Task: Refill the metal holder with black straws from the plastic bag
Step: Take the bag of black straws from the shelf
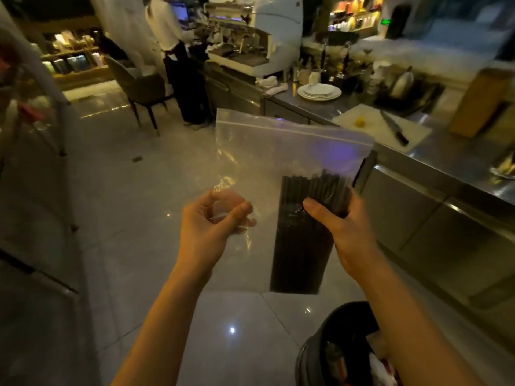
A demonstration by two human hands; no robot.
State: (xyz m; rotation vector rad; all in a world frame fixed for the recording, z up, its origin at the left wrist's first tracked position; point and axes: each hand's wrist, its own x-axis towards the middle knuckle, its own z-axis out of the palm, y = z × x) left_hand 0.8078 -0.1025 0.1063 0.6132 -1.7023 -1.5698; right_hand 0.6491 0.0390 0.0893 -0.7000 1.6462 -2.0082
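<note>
My right hand [342,227] clamps the black straws [301,260] through the plastic bag [267,151], fingers mostly hidden behind; my left hand [211,221] pinches the bag's left edge, beside the upright straws.

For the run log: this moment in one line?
left hand pinches plastic bag | right hand grips black straws through bag | metal holder unseen

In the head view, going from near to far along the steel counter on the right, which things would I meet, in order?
white cutting board with a knife on it → stack of white plates → white coffee machine
</note>
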